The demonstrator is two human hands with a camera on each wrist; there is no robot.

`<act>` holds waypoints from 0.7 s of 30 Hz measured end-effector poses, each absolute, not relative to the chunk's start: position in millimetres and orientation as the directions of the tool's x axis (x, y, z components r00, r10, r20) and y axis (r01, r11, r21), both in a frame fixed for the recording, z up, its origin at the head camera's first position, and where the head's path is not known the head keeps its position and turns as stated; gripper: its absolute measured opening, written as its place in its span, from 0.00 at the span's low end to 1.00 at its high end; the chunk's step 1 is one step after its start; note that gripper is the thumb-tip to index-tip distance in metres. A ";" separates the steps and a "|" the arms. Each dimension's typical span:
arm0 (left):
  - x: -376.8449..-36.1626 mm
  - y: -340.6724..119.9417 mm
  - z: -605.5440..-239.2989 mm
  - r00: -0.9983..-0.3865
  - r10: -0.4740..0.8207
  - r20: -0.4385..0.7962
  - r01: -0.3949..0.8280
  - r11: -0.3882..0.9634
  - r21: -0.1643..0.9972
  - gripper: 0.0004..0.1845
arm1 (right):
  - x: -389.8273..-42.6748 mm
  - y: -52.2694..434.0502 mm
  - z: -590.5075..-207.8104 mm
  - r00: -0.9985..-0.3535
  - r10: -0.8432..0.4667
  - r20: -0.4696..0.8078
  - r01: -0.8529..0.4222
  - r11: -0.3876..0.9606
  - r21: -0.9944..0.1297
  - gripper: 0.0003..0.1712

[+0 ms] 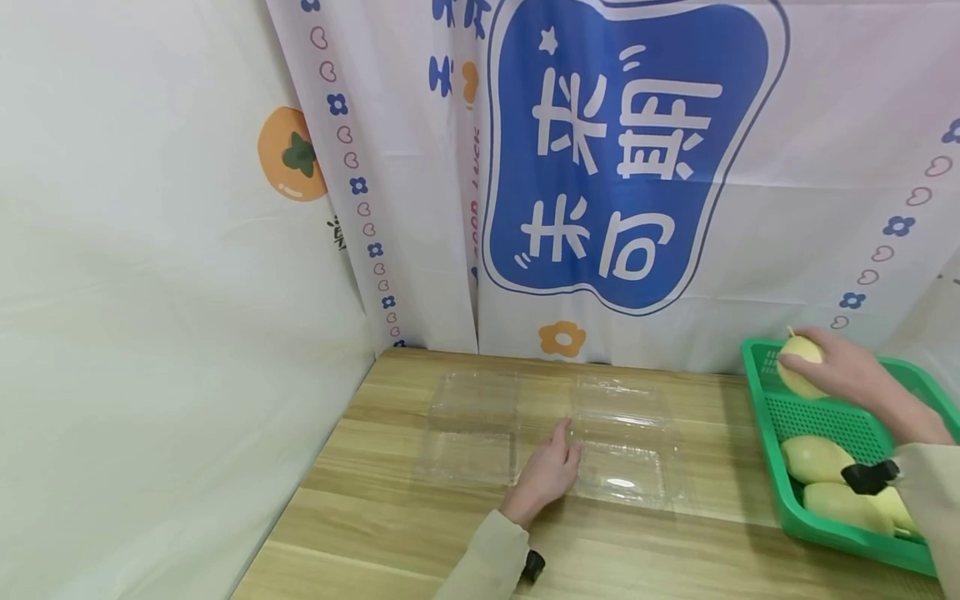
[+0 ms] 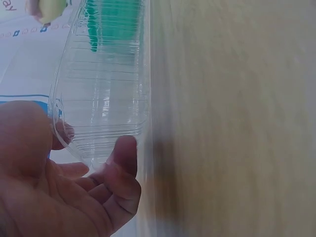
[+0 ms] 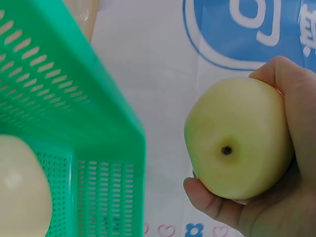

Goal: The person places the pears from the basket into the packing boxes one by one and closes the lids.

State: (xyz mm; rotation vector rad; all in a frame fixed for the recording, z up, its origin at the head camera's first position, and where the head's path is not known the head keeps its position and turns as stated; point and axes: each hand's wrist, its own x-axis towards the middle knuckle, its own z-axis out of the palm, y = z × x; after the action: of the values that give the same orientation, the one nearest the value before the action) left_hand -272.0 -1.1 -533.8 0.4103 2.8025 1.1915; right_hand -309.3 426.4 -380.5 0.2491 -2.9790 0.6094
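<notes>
Two clear plastic clamshell boxes lie open on the wooden table (image 1: 390, 533), one at the left (image 1: 471, 427) and one at the right (image 1: 624, 446). My left hand (image 1: 553, 457) reaches between them and pinches the near left corner of the right box (image 2: 103, 89); one fingertip (image 2: 126, 150) lies in front of the plastic and another shows through it. Over the far end of the green mesh basket (image 1: 825, 417), my right hand (image 1: 843, 375) grips a pale yellow pear (image 1: 798, 367). The right wrist view shows that pear (image 3: 237, 143) cupped between thumb and fingers beside the basket wall (image 3: 74, 98).
Several more pears (image 1: 815, 458) lie in the basket at the table's right edge. A printed white curtain (image 1: 622, 167) hangs right behind the table and a plain white sheet (image 1: 150, 333) closes the left side. Black wrist straps (image 1: 868, 477) sit on both beige sleeves.
</notes>
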 end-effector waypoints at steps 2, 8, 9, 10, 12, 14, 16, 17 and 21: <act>-271.6 -0.6 -533.6 -0.961 0.273 0.043 0.221 0.663 0.715 0.30 | -306.8 419.7 -377.9 -0.981 -0.146 0.131 -0.186 0.904 -0.385 0.42; -271.7 0.8 -534.6 -0.961 0.274 0.038 0.215 0.656 0.723 0.29 | -302.7 403.3 -377.0 -0.977 -0.154 0.146 -0.200 0.900 -0.388 0.41; -271.5 0.8 -534.6 -0.961 0.273 0.036 0.213 0.653 0.727 0.29 | -301.7 400.8 -377.1 -0.977 -0.158 0.143 -0.202 0.897 -0.394 0.41; -271.3 0.8 -534.4 -0.961 0.273 0.039 0.215 0.653 0.726 0.29 | -300.6 398.3 -377.0 -0.978 -0.161 0.137 -0.203 0.895 -0.398 0.41; -270.8 0.8 -533.1 -0.962 0.269 0.044 0.216 0.656 0.723 0.28 | -297.3 391.7 -376.0 -0.977 -0.166 0.131 -0.206 0.889 -0.409 0.42; -270.7 0.8 -531.7 -0.962 0.267 0.047 0.219 0.663 0.716 0.28 | -293.6 384.9 -374.2 -0.977 -0.170 0.130 -0.209 0.884 -0.417 0.42; -270.6 1.0 -530.5 -0.963 0.265 0.051 0.222 0.672 0.707 0.28 | -291.4 378.4 -372.9 -0.977 -0.172 0.127 -0.210 0.884 -0.418 0.42; -270.5 1.1 -530.1 -0.963 0.263 0.049 0.220 0.675 0.705 0.28 | -290.4 375.2 -372.5 -0.976 -0.172 0.132 -0.211 0.885 -0.416 0.41; -269.9 1.1 -529.6 -0.964 0.262 0.046 0.216 0.670 0.710 0.28 | -287.4 364.9 -373.2 -0.977 -0.169 0.131 -0.209 0.890 -0.405 0.41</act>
State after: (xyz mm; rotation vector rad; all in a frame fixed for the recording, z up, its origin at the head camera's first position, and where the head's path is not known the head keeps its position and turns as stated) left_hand -269.9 1.1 -529.6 0.4041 2.8160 1.1853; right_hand -287.4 364.9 -373.2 0.2968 -2.9639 0.6512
